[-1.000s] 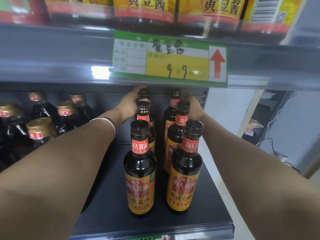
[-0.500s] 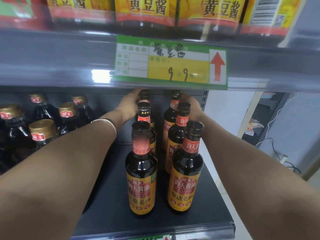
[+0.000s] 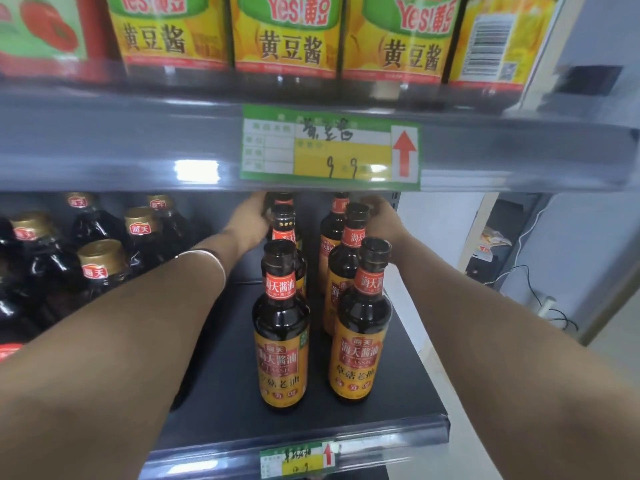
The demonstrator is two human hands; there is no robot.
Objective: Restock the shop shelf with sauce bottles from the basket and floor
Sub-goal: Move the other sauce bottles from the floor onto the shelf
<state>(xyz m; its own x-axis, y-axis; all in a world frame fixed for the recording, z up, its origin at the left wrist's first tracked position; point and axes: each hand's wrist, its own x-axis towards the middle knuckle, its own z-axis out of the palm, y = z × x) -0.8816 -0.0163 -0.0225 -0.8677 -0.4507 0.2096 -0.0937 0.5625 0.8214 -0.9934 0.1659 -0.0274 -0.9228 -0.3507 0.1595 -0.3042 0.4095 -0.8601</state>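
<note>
1. Six sauce bottles stand upright in two columns of three on the dark shelf (image 3: pixel 398 386). The front left bottle (image 3: pixel 281 327) serves as the landmark; the front right bottle (image 3: pixel 362 323) stands just beside it on its right.
2. The left hand (image 3: pixel 250 221) reaches past the landmark to the back of its column, fingers curled around the neck of the rear left bottle (image 3: pixel 283 199). Closure is partly hidden by the middle left bottle (image 3: pixel 284 225).
3. The right hand (image 3: pixel 381 220) lies behind and right of the landmark, against the right side of the middle right bottle (image 3: pixel 349 251) and near the rear right bottle (image 3: pixel 334 226). Whether it clasps either one cannot be told.
4. A thin bangle (image 3: pixel 204 255) circles the left wrist, left of the landmark.
5. Compared with half a second ago, both hands remain at the rear bottles; the camera has tilted upward, exposing more of the yellow sauce packs (image 3: pixel 287 32) above.
6. Six gold-capped dark bottles (image 3: pixel 100 265) show left of the landmark.
7. One price tag (image 3: pixel 330 147) hangs above the landmark; another price label (image 3: pixel 299 459) sits on the shelf edge below it.
</note>
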